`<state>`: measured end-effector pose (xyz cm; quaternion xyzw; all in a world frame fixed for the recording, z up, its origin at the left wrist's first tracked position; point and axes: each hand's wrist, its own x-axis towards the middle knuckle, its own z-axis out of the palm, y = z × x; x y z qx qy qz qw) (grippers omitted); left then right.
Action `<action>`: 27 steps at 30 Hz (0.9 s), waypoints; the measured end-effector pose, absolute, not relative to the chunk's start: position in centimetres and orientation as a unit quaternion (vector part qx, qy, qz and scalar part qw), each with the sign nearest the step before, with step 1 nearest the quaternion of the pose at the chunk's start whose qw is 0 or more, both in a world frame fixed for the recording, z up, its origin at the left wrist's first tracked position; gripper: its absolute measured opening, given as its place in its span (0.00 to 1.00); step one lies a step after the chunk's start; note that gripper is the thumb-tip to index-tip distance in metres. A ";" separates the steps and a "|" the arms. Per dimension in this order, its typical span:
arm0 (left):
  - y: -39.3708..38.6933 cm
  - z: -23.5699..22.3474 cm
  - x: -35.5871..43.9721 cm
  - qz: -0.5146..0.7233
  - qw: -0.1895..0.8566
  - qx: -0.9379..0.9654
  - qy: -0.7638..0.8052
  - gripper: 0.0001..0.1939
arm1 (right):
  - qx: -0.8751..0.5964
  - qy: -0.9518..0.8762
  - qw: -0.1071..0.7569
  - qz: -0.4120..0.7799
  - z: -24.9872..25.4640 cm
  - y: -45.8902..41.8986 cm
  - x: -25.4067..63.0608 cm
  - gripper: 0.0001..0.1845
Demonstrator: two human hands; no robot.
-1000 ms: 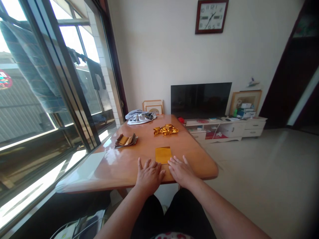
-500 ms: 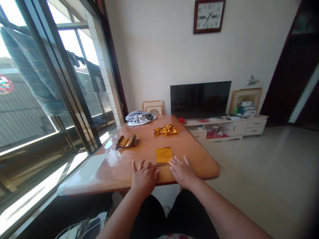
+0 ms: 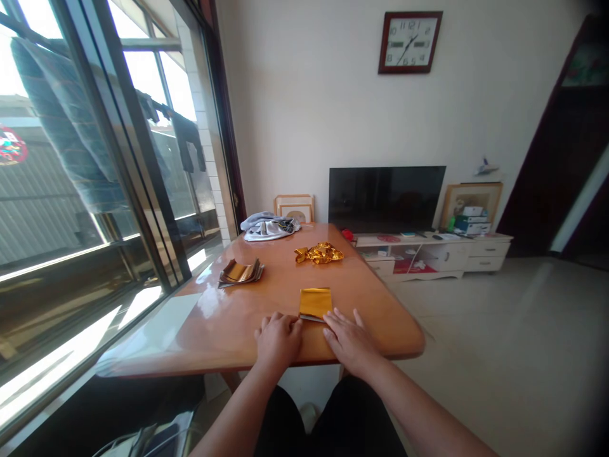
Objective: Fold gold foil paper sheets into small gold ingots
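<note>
Near the table's (image 3: pixel 223 336) edge, left hand (image 3: pixel 278 343) and right hand (image 3: pixel 349 343) are resting, fingers (image 3: pixel 340 317) gripping nothing beside gold foil (image 3: pixel 314 303) (a careless brush could shift it).

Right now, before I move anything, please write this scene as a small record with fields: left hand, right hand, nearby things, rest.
left hand: curled on the table, beside the gold foil square
right hand: flat, fingertips at the square's lower right corner
nearby things: crumpled foil; curved foil stack
rest: cloth; TV; clock
</note>
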<state>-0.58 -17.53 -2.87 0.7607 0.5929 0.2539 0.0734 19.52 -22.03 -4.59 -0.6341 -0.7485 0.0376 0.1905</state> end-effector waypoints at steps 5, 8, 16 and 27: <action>-15.8 -3.6 0.8 0.334 0.188 0.728 0.569 0.19 | -0.632 -0.746 0.204 0.039 -4.9 -22.1 19.4 0.28; -14.8 -4.2 2.0 0.383 0.250 0.689 0.562 0.22 | -0.626 -0.750 0.211 0.037 -5.0 -22.4 19.1 0.29; -13.1 -4.6 3.7 0.469 0.301 0.652 0.515 0.10 | -0.615 -0.754 0.227 0.028 -5.3 -22.7 19.0 0.28; -14.4 -2.7 2.3 0.505 0.248 0.705 0.431 0.09 | -0.602 -0.664 0.444 -0.002 -2.7 -22.1 19.3 0.17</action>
